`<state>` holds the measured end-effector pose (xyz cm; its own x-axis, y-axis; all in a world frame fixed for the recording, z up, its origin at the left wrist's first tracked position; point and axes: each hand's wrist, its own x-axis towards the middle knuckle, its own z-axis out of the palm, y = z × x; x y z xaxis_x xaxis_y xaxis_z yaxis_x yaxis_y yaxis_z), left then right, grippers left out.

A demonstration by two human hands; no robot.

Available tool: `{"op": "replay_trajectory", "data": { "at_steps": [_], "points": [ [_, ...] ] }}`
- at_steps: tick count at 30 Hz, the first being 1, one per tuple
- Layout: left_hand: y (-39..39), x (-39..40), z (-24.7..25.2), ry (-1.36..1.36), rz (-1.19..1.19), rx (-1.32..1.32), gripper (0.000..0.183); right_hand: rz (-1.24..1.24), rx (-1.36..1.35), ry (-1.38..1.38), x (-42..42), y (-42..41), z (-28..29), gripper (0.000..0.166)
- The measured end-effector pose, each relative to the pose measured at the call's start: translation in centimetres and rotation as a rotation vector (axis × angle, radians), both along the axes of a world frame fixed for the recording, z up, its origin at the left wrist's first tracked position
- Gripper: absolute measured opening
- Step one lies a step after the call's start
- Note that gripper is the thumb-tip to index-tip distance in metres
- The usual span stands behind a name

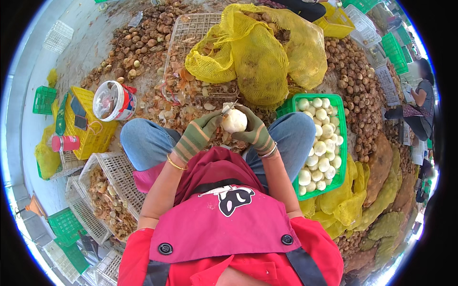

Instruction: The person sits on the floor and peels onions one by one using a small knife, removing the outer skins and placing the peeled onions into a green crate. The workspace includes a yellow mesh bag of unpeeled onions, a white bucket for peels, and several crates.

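Note:
Between my knees, both gloved hands are at a peeled white onion (234,121). My left hand (200,133), in a green striped glove, touches the onion's left side. A small blade (229,107) shows at its top left; which hand holds its handle is hidden. My right hand (253,129), in a matching glove, grips the onion from the right. Loose brown onion skins (182,118) lie below and around the hands. Beside my right knee stands a green plastic crate (342,157) full of peeled onions (323,164).
Yellow mesh sacks (263,68) lie ahead on a pale crate (195,21). Unpeeled onions (352,82) are heaped at the right, others (143,43) ahead left. A white bucket (113,102) and yellow crate (94,136) stand left. Another person (424,96) sits far right.

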<state>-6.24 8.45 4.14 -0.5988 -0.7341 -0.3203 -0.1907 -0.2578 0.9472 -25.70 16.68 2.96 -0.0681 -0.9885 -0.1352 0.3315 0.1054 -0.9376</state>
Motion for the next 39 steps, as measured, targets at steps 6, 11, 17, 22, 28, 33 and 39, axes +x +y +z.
{"op": "replay_trajectory", "data": {
  "at_steps": [6,11,17,22,28,33,39],
  "points": [
    [0.4,-0.4,1.2,0.044,0.019,0.027,0.042,-0.091,0.019,-0.182,1.0,-0.1,-2.6,0.083],
    [-3.0,1.4,-3.1,-0.184,0.137,-0.793,0.045,0.048,-0.015,-0.524,0.0,0.6,-3.1,0.085],
    [-3.4,3.3,-3.3,-0.452,0.141,-0.406,0.051,-0.013,-0.093,-0.667,-0.2,0.5,-2.8,0.082],
    [-0.6,-0.6,0.7,-0.229,0.147,0.065,0.047,-0.125,-0.043,-0.729,1.8,-0.1,-3.2,0.077],
    [0.0,-0.2,-1.7,-0.277,0.047,-0.596,0.053,-0.168,-0.012,-0.262,1.6,-0.5,-2.2,0.076],
    [0.9,-0.4,2.0,-0.371,-0.086,-0.589,0.052,-0.291,0.037,0.004,2.3,-0.6,0.1,0.076],
    [0.8,-1.2,-0.9,0.075,0.127,-0.380,0.044,-0.182,-0.028,0.010,1.4,-0.4,0.6,0.079]
  ]
}}
